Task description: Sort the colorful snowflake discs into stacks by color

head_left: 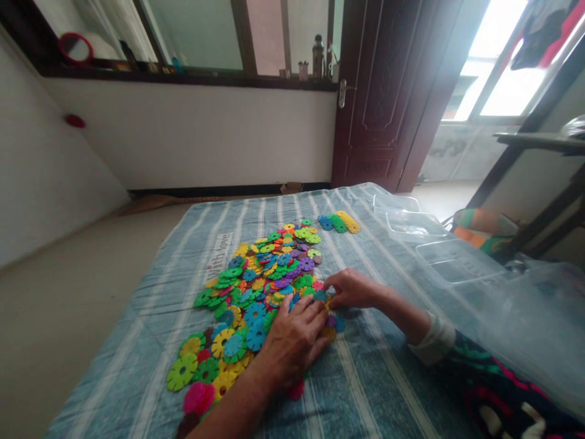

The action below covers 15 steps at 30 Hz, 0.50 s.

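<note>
A heap of notched plastic discs [256,314] in green, blue, yellow, purple, orange and pink spreads over the striped bedcover [169,286]. My left hand [297,332] lies palm down on the heap's right side, fingers stretched out over the discs. Facing it, my right hand [350,289] is at the heap's right edge with its fingers bent together; what they pinch, if anything, is hidden. Beyond the heap, three single-colour rows of discs lie side by side: a blue row [325,222], a green row [339,223] and a yellow row [348,222].
Several clear plastic boxes [457,262] stand along the right side of the bed. Past the bed's far edge are a white wall [205,134] and a dark red door [384,91]. A shelf [543,143] juts in at the right. A flask [318,58] stands on the sill.
</note>
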### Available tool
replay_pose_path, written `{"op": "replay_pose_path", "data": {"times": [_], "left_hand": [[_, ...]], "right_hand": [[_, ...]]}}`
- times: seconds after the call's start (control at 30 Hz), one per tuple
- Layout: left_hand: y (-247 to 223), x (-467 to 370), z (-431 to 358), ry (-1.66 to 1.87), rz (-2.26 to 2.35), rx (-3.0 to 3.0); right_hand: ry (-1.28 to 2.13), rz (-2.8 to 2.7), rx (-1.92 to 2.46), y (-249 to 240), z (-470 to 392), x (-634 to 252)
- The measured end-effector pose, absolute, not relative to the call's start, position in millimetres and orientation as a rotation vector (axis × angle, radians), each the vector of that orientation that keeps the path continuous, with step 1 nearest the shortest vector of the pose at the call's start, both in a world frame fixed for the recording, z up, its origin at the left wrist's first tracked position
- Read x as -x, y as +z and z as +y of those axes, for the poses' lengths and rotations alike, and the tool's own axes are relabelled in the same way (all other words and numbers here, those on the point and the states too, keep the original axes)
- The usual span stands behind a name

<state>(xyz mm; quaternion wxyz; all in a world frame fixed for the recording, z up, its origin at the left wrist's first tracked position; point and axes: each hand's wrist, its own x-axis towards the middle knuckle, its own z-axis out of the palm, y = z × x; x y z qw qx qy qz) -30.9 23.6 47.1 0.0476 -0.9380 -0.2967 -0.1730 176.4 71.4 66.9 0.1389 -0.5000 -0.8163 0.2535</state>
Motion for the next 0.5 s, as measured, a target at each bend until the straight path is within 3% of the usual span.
{"op": "replay_pose_path", "data": {"times": [0.3, 0.5], "left_hand": [[61, 42, 29, -0.558, -1.162, 2.592], [64, 48, 35, -0.597, -1.239, 2.497]], "right_hand": [[0.848, -2.188, 1.590, 69, 73, -167], [1.445, -1.859, 1.431, 62, 77, -174]]}}
